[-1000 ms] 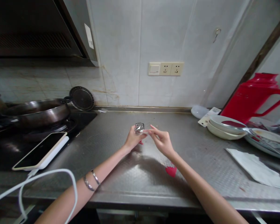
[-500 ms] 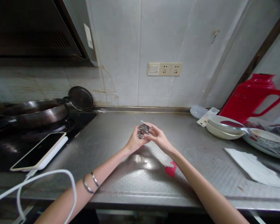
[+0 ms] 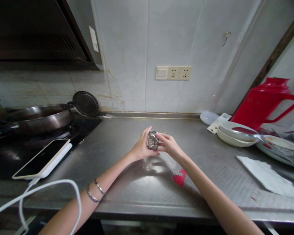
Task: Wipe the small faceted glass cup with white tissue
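Observation:
Over the middle of the steel counter (image 3: 127, 192), both hands meet around a small shiny grey block-like packet (image 3: 153, 140). Its surface looks crinkled and glossy, with bright streaks, and its exact kind cannot be made out. My left hand (image 3: 142, 147) cups it from the left and below, fingers pointing up along its side. On the other side, my right hand (image 3: 168, 143) grips its right edge with thumb and fingertips. A red jagged-edged scrap (image 3: 180, 178) lies flat on the counter, beside my right forearm.
At left, a phone (image 3: 42, 158) with a white cable (image 3: 51, 181) lies near the stove, where a steel pan (image 3: 44, 119) stands. At right are stacked bowls (image 3: 235, 138), a red thermos flask (image 3: 262, 102) and a white paper towel (image 3: 267, 173). A wall socket (image 3: 173, 72) is behind.
The packet has turned and shifted slightly right, and the white flap at its top no longer shows. My left fingers have straightened upward; my right hand has moved slightly right.

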Demonstrator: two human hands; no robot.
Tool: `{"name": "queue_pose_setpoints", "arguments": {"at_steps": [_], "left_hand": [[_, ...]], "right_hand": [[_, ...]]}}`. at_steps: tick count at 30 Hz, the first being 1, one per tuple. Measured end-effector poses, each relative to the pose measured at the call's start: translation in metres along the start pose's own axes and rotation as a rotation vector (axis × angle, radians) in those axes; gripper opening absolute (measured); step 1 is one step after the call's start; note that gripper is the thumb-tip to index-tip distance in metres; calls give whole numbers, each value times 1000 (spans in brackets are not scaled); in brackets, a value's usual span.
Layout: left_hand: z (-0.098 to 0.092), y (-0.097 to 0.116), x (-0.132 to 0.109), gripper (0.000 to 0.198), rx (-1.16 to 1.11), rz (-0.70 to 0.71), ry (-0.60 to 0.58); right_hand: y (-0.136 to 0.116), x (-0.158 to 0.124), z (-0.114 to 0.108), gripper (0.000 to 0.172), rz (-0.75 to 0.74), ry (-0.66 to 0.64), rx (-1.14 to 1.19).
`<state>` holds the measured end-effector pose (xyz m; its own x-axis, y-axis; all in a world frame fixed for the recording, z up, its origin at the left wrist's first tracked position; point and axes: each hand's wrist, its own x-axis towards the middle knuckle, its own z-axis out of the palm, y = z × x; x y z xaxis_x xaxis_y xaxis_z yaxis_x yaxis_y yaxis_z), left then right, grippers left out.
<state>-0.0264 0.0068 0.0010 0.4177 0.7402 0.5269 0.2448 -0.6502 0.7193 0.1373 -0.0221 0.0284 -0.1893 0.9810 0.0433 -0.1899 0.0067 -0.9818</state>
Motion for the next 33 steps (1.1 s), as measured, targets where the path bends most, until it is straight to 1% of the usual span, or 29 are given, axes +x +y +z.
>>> {"name": "queue_pose_setpoints", "arguments": {"at_steps": [3, 6, 8, 11, 13, 15, 16, 17, 18, 19, 22, 23, 25, 29, 33], "left_hand": [[2, 2, -1, 98, -5, -39, 19], [2, 7, -1, 90, -8, -69, 23], [2, 11, -2, 88, -3, -75, 20], [0, 14, -3, 87, 18, -59, 27], [1, 15, -3, 86, 21, -47, 35], [2, 14, -4, 86, 20, -52, 34], [3, 13, -4, 86, 21, -59, 29], [4, 12, -4, 87, 24, -68, 25], [5, 11, -5, 88, 27, -78, 20], [7, 9, -5, 89, 27, -85, 17], [10, 7, -6, 90, 2, -88, 24], [11, 7, -6, 89, -12, -91, 26], [11, 8, -6, 85, -29, -109, 32], [12, 10, -6, 77, -67, -125, 24], [14, 9, -5, 77, -114, -95, 70]], "right_hand": [[4, 3, -1, 43, -5, -4, -2], [8, 8, -4, 52, 16, 48, 11], [10, 11, -6, 48, 8, 66, -19], [11, 13, -12, 40, -52, 67, -150], [9, 14, -17, 39, -158, 148, -297], [6, 14, -21, 40, -336, 288, -471], [5, 13, -22, 40, -425, 342, -539], [3, 12, -22, 40, -497, 366, -585], [2, 10, -21, 39, -542, 356, -609], [1, 8, -19, 38, -561, 312, -614], [1, 3, -11, 37, -549, 124, -601], [1, 1, -8, 37, -548, 85, -604], [3, -2, -5, 37, -569, 55, -620], [2, -5, -4, 35, -649, 37, -671], [-6, -8, -8, 33, -716, -33, -675]]}}
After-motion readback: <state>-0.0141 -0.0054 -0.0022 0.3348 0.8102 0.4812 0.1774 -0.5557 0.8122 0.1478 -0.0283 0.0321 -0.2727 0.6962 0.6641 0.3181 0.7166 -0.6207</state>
